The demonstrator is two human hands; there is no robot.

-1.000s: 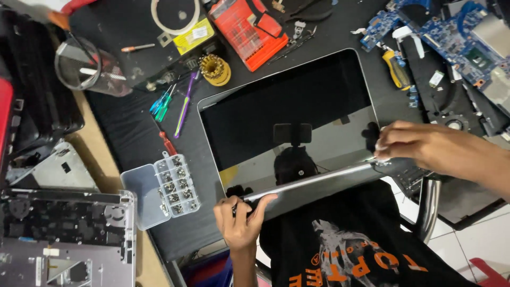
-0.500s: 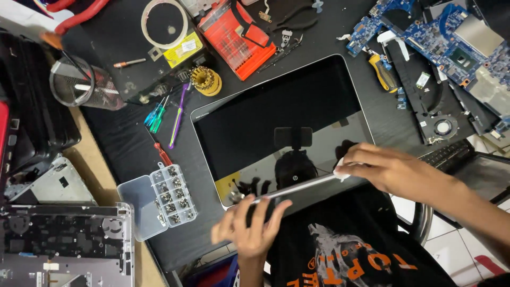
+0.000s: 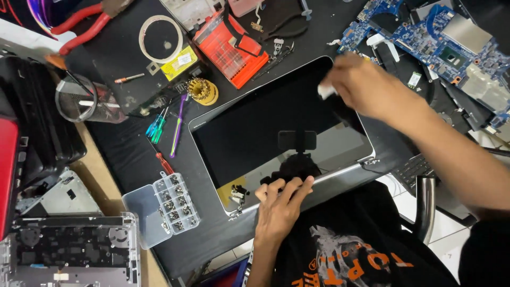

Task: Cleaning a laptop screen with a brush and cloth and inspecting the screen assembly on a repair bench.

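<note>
1. Cluttered dark desk (image 3: pixel 122 58) with tools and a circuit board (image 3: pixel 441 48).
2. Laptop screen panel (image 3: pixel 276 133) lies flat at centre.
3. Left hand (image 3: pixel 279 204), fingers together, presses its near edge.
4. Right hand (image 3: pixel 366 87) pinches a white cloth (image 3: pixel 325 91) at the far corner; wiping looks unfinished.

1. Clear screw organiser box (image 3: pixel 162 209), lid open, near table edge.
2. Orange bit case (image 3: pixel 231 49) at top centre, black strap across it.
3. Yellow bit holder (image 3: pixel 202 91) just beside small screwdrivers (image 3: pixel 157 127).
4. Mesh cup (image 3: pixel 85 100) left of those.
5. Blue circuit board (image 3: pixel 443 45) top right.
6. Red-handled pliers (image 3: pixel 79 27) top left.
7. Tape ring (image 3: pixel 161 38) beside the pliers.
8. Opened laptop base (image 3: pixel 69 252) bottom left.
</note>
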